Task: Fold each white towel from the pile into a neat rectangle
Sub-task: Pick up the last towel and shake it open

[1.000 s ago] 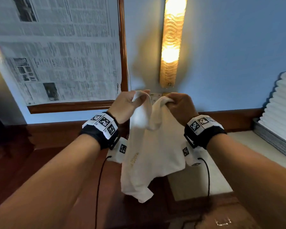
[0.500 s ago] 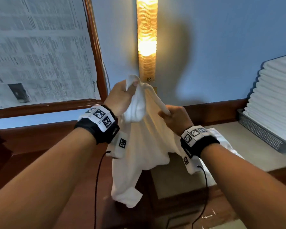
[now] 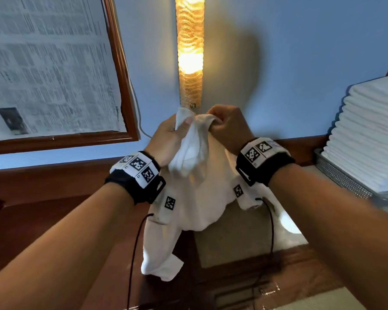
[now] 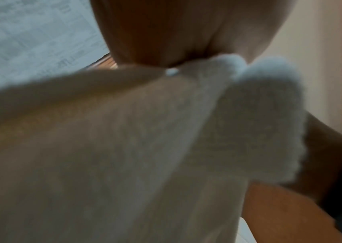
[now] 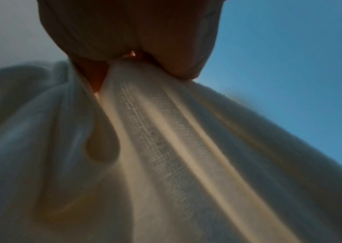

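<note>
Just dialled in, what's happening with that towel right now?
A person holds one white towel up in the air in front of a blue wall. The left hand grips a bunched corner, and the right hand pinches the top edge close beside it. The rest hangs loose and crumpled, not yet folded. A stack of folded towels sits in a tray at the right.

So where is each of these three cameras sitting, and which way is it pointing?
Head: worn on the head, facing forward at the wall lamp; shows both forearms, left hand and right hand holding up a white towel.
Left wrist: on the left wrist, looking along the hand; shows fingers gripping the towel.
Right wrist: on the right wrist, looking along the hand; shows fingers pinching the towel.
Shared: all three see the towel.
</note>
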{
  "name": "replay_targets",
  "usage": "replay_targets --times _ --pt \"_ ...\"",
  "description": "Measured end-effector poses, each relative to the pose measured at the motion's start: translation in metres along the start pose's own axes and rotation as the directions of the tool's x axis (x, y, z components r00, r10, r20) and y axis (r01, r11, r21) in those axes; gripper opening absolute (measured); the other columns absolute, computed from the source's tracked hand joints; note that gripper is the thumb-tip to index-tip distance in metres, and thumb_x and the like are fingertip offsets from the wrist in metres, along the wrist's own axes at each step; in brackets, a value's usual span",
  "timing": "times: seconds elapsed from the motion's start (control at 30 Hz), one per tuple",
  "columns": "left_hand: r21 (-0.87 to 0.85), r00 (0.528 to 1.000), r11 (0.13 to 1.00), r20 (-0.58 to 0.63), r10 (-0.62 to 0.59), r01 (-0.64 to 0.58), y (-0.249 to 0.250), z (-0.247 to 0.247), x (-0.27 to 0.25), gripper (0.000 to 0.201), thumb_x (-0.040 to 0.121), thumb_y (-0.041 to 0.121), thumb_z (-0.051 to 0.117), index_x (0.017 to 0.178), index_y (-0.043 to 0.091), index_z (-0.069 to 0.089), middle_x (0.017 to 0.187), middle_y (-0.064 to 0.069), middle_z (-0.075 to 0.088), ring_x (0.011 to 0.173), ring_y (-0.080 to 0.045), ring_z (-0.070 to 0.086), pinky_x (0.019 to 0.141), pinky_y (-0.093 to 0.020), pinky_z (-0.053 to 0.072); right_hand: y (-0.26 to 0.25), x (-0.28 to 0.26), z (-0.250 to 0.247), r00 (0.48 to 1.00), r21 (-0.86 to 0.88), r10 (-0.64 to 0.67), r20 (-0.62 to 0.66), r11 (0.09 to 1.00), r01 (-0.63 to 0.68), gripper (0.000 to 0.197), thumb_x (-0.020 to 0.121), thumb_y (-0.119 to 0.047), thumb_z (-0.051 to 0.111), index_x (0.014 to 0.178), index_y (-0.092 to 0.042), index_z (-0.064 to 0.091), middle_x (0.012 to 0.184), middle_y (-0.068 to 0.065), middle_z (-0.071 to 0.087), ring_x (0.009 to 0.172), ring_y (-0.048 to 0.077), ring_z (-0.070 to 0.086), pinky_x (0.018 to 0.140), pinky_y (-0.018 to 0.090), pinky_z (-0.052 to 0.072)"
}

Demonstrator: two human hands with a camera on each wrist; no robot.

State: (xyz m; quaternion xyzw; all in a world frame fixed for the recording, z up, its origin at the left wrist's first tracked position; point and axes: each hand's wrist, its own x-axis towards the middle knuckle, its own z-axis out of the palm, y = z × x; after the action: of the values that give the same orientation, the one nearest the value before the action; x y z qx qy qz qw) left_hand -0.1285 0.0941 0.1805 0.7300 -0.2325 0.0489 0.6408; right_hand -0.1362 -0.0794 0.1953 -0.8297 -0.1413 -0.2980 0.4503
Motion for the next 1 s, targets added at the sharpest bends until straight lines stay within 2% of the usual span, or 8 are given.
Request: replay_targets --times 0.13,0.27,0.37,0.5,0.63,0.7,0.8,1.0 --pt "0.066 0.999 0.998 0.053 0.012 -0.016 0.009 0.004 -0.007 0.038 0.1 0.035 0.058 0.069 0.012 0.058 0.07 -0.003 0.061 0.07 -0.018 0.056 0.069 -0.033 0.042 -0.02 0.01 -0.012 0.999 -0.183 -0.028 0.018 0.983 0.031 0.023 0.079 -0.021 0.06 0.07 0.0 0.062 0.066 0.02 0.059 0.061 0.017 0.041 0.056 0.036 0.043" --pt "0.177 0.993 0.978 0.028 0.111 -0.114 0.025 -0.017 -0.017 0.037 0.103 0.031 0.054 0.067 0.027 0.064 0.063 0.012 0.066 0.061 -0.001 0.06 0.063 -0.023 0.047 -0.028 -0.029 -0.006 0.989 -0.254 -0.149 0.02 0.956 0.149 0.025 0.085 -0.019 0.064 0.064 -0.015 0.052 0.053 -0.009 0.04 0.058 0.01 0.033 0.053 0.021 0.029" --pt "0.197 0.993 0.973 0.008 0.12 -0.119 0.029 -0.043 -0.028 0.037 0.104 0.035 0.052 0.07 0.029 0.067 0.064 0.012 0.067 0.064 -0.001 0.062 0.068 -0.027 0.049 -0.013 -0.065 0.012 0.988 -0.397 -0.088 0.13 0.908 0.134 0.022 0.089 -0.011 0.066 0.068 -0.007 0.061 0.059 0.001 0.054 0.058 0.012 0.041 0.059 0.026 0.032" --pt "0.098 0.998 0.993 0.017 0.064 -0.065 0.035 -0.084 -0.054 0.037 0.098 0.044 0.052 0.071 0.032 0.074 0.073 0.01 0.07 0.077 -0.015 0.062 0.078 -0.034 0.047 0.031 -0.118 0.029 0.952 -0.491 0.301 0.048 0.837 -0.24 0.024 0.091 -0.009 0.06 0.069 -0.018 0.062 0.072 0.01 0.064 0.068 0.025 0.055 0.064 0.028 0.035" --pt "0.122 0.996 0.992 -0.091 0.007 0.005 0.038 -0.138 -0.091 0.04 0.102 0.043 0.049 0.085 0.012 0.068 0.083 -0.008 0.065 0.083 -0.023 0.059 0.08 -0.038 0.046 0.007 -0.139 0.04 0.841 -0.221 0.392 -0.373 0.843 -0.491 0.027 0.078 -0.02 0.052 0.093 -0.009 0.071 0.095 0.017 0.067 0.088 0.035 0.061 0.073 0.034 0.045" --pt "0.041 0.998 0.998 -0.058 -0.036 0.039 0.041 -0.16 -0.112 0.042 0.1 0.045 0.052 0.073 0.016 0.069 0.068 0.001 0.066 0.072 -0.02 0.061 0.076 -0.034 0.046 -0.036 -0.13 0.056 0.833 -0.147 0.369 -0.413 0.875 -0.461 0.03 0.081 -0.022 0.048 0.094 -0.01 0.072 0.098 0.016 0.07 0.093 0.033 0.061 0.079 0.035 0.045" --pt "0.066 0.997 0.995 -0.042 -0.07 0.072 0.052 -0.174 -0.144 0.04 0.104 0.042 0.048 0.078 0.019 0.068 0.065 0.007 0.069 0.067 -0.008 0.065 0.072 -0.024 0.05 -0.107 -0.116 0.088 0.94 -0.091 0.242 -0.241 0.959 -0.27 0.024 0.089 -0.004 0.05 0.092 -0.014 0.072 0.095 0.007 0.07 0.091 0.021 0.061 0.079 0.029 0.045" --pt "-0.062 0.998 0.996 -0.003 -0.066 0.065 0.066 -0.18 -0.207 0.038 0.104 0.043 0.046 0.087 0.021 0.072 0.073 0.008 0.075 0.071 -0.004 0.07 0.074 -0.023 0.057 -0.215 -0.129 0.129 0.997 -0.179 -0.065 0.032 0.981 0.07 0.025 0.083 -0.022 0.055 0.059 -0.02 0.057 0.055 -0.006 0.051 0.058 0.012 0.047 0.057 0.03 0.037"
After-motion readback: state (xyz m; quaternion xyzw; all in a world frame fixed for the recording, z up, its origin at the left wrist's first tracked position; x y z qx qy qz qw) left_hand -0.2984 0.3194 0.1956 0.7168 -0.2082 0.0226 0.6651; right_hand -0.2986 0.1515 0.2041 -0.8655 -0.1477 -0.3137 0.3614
